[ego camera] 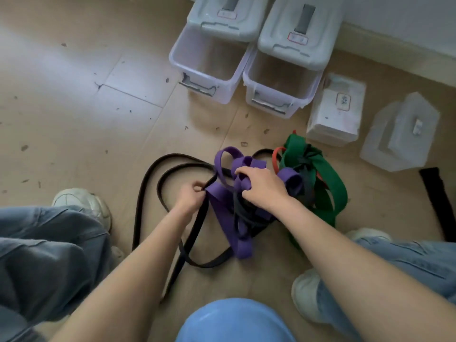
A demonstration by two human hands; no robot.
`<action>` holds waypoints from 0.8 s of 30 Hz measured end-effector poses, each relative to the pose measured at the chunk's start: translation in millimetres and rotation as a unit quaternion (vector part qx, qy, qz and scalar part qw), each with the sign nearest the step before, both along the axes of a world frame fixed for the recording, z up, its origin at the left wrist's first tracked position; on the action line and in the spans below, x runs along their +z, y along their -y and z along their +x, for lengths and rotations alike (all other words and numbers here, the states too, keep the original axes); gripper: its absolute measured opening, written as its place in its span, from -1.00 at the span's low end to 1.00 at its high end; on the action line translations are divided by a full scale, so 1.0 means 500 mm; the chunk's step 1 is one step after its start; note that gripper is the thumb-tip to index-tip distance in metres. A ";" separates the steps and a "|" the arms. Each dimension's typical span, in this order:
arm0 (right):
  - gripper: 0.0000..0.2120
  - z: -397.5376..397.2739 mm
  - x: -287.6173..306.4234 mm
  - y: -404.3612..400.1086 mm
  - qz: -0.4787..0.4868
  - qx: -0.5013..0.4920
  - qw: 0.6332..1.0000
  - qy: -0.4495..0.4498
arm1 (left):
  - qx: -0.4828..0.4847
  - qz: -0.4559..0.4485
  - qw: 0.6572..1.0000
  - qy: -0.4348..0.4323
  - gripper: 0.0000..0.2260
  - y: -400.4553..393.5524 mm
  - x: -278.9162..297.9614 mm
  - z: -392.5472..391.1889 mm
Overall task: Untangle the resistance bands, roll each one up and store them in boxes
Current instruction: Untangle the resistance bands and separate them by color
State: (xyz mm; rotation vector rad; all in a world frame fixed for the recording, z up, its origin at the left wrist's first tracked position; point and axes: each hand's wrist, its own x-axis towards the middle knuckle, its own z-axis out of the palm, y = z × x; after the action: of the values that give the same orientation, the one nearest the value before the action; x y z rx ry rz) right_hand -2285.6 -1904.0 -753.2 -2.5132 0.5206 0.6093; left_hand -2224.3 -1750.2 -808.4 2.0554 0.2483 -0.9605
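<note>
Floor tangle unresolved; both boxes at twelve o'clock sit empty. Left hand pinches the black band, right hand grips the purple band; nothing rolled.

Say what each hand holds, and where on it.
Left hand pinches the black band where it enters the tangle. Right hand grips the purple band at its knotted middle.

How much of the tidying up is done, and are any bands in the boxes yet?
Almost nothing is finished. Both open boxes hold no bands. The purple band, black band, green band and red band lie knotted together. The left hand pinches the black band while the right hand grips the purple one. Untangling, rolling and storing all remain.
</note>
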 end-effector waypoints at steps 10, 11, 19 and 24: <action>-0.53 0.047 0.145 0.093 -0.061 -0.156 0.968 0.185 | 0.016 -0.178 0.970 0.168 -0.71 0.125 0.286 0.269; -0.55 0.048 0.154 0.091 -0.101 -0.144 0.976 0.132 | -0.004 -0.164 0.972 0.169 -0.70 0.121 0.295 0.257; -0.30 0.074 0.320 0.036 0.334 -0.103 0.921 0.169 | -0.274 -0.280 0.908 0.148 -0.78 0.097 0.488 0.161; -0.95 0.078 0.447 0.000 0.486 -0.220 0.789 0.304 | -0.194 -0.356 0.912 0.064 -0.68 0.049 0.506 0.123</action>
State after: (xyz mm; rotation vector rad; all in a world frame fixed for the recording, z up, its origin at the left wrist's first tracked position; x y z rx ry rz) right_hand -2246.4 -1903.7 -529.5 -1.3823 0.3704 -0.1451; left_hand -2162.5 -1774.8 -555.4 1.4859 -0.5349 -0.9551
